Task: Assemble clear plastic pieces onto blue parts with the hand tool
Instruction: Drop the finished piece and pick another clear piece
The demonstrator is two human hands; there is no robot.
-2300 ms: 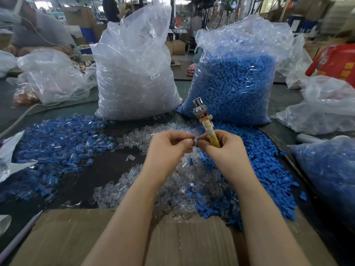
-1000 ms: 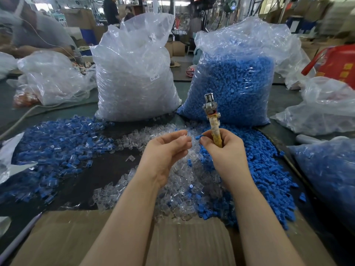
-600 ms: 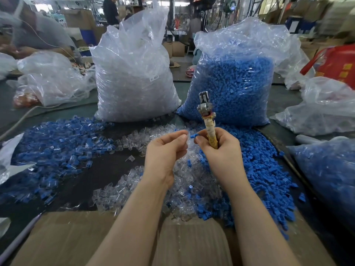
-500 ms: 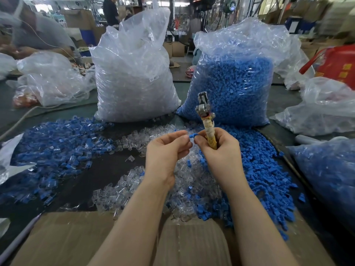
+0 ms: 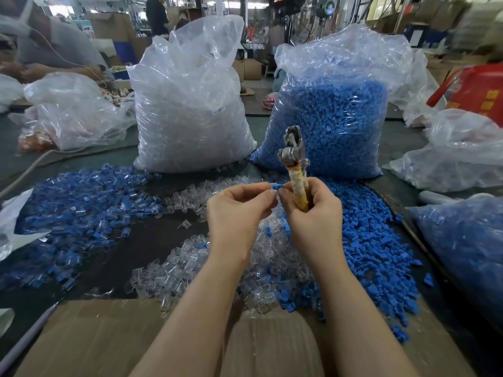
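Note:
My right hand (image 5: 313, 213) grips the tape-wrapped handle of a hand tool (image 5: 295, 170), which stands upright with its metal jaws on top. Its thumb and forefinger also pinch a small blue part (image 5: 277, 186). My left hand (image 5: 239, 210) meets it fingertip to fingertip and pinches something small at the blue part; whether that is a clear piece I cannot tell. Loose clear pieces (image 5: 190, 265) lie heaped under my hands. Loose blue parts (image 5: 375, 248) spread to the right. Assembled blue-and-clear pieces (image 5: 73, 205) lie on the left.
Two tall bags stand behind: one of clear pieces (image 5: 190, 104), one of blue parts (image 5: 334, 118). More plastic bags sit at the left (image 5: 73, 110) and right (image 5: 462, 156). A bag of blue parts (image 5: 468, 246) lies at the right edge. Cardboard (image 5: 109, 338) covers the near edge.
Both hands stay together above the pile. The tool has tilted slightly and the blue part now shows between the fingertips of both hands.

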